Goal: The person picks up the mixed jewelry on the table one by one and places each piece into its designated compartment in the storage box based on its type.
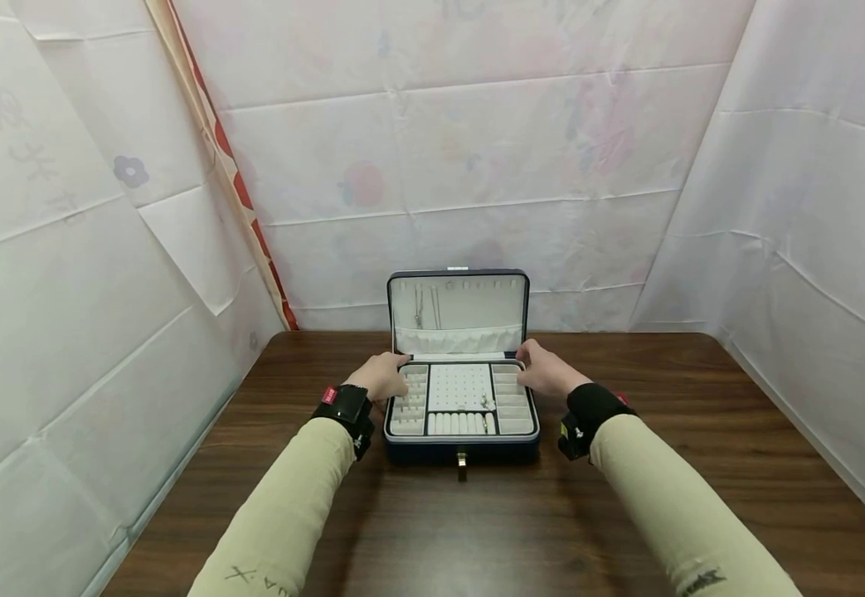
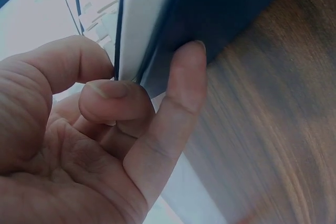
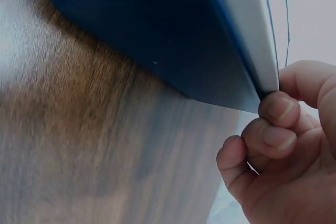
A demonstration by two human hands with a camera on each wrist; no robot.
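Observation:
A dark blue jewelry box stands on the table with its lid raised. Pale compartments, a dotted earring panel and ring rolls fill the inside. My left hand pinches the box's left wall near the back corner, thumb on the inner side and fingers outside. At the opposite wall, my right hand grips the rim in the same way, near the hinge. Thin necklaces hang inside the lid, and small earrings sit on the panel. A metal clasp hangs at the front.
The brown wooden table extends around the box on both sides and in front. Pale printed sheeting hangs behind the table and along its left and right sides. A red-and-cream strip runs down the left corner.

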